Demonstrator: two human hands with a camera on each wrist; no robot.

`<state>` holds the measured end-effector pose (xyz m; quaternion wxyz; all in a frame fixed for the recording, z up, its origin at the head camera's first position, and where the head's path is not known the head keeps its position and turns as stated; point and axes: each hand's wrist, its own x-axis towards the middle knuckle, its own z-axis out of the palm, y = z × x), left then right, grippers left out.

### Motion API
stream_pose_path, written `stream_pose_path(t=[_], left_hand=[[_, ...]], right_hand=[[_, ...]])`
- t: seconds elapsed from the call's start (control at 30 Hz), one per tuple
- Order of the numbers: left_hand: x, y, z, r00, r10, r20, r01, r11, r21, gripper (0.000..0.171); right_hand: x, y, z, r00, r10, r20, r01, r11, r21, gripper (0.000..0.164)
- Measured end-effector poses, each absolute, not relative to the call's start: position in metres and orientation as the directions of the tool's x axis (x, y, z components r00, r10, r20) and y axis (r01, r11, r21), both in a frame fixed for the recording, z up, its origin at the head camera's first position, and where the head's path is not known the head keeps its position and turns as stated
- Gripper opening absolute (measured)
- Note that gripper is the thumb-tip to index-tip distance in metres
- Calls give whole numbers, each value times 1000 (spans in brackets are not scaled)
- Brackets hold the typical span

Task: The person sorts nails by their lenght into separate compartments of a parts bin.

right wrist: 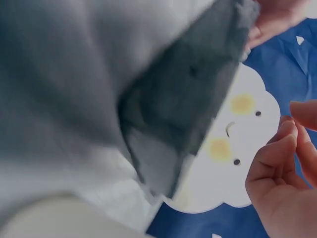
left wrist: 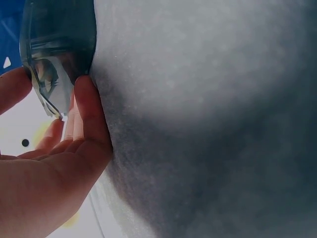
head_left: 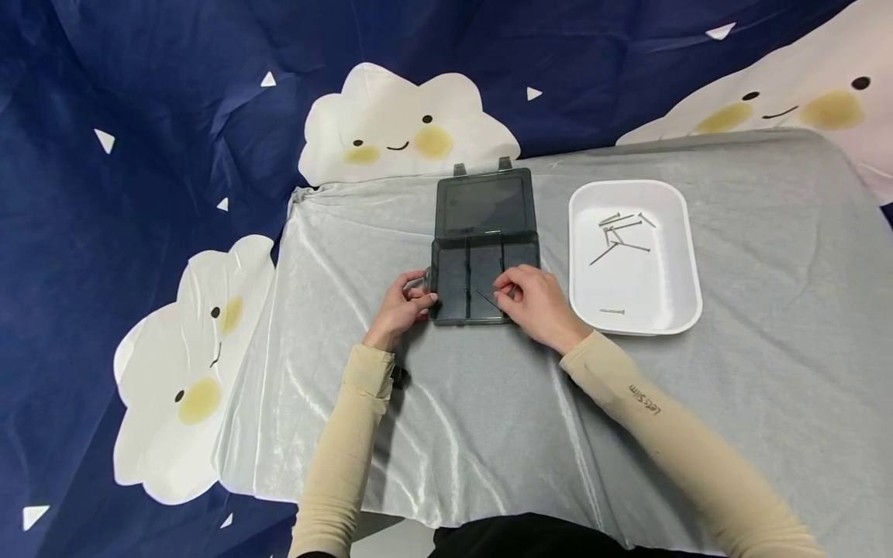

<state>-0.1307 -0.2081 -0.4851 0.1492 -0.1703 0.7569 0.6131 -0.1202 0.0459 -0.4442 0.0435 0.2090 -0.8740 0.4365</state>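
Note:
A dark translucent compartment box [head_left: 452, 279] lies on the grey cloth, its hinged lid [head_left: 484, 203] folded back away from the person. At its left side, my left hand [head_left: 401, 308] grips the wall near the front corner; the left wrist view shows thumb and fingers on either side of the box [left wrist: 59, 29]. Over the box's right front part, my right hand [head_left: 533, 302] pinches a thin metal nail [head_left: 488, 298], which points left above the compartments. In the right wrist view the fingertips meet, but the nail cannot be made out there.
To the right stands a white plastic tray [head_left: 635, 322] with several nails [head_left: 631, 246] in a loose pile toward its back and one lone nail [head_left: 612, 311] near its front. A blue cloud-patterned cloth [head_left: 230, 46] hangs behind the table and to its left.

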Motion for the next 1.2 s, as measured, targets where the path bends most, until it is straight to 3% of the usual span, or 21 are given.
stream_pose_path(t=[0.57, 0.87, 1.2], left_hand=[[-130, -210, -486, -895, -75, -439, -445, 202, 872, 57], [-131, -210, -483, -894, -70, -442, -447, 197, 873, 57], [-130, -212, -485, -899, -65, -433, -437, 196, 878, 57]], right_hand=[[-173, 111, -386, -931, -166, 326, -354, 636, -686, 15], [-207, 151, -371, -983, -133, 124, -182, 729, -660, 20], [-231, 169, -393, -970, -245, 1, -200, 791, -578, 20]])
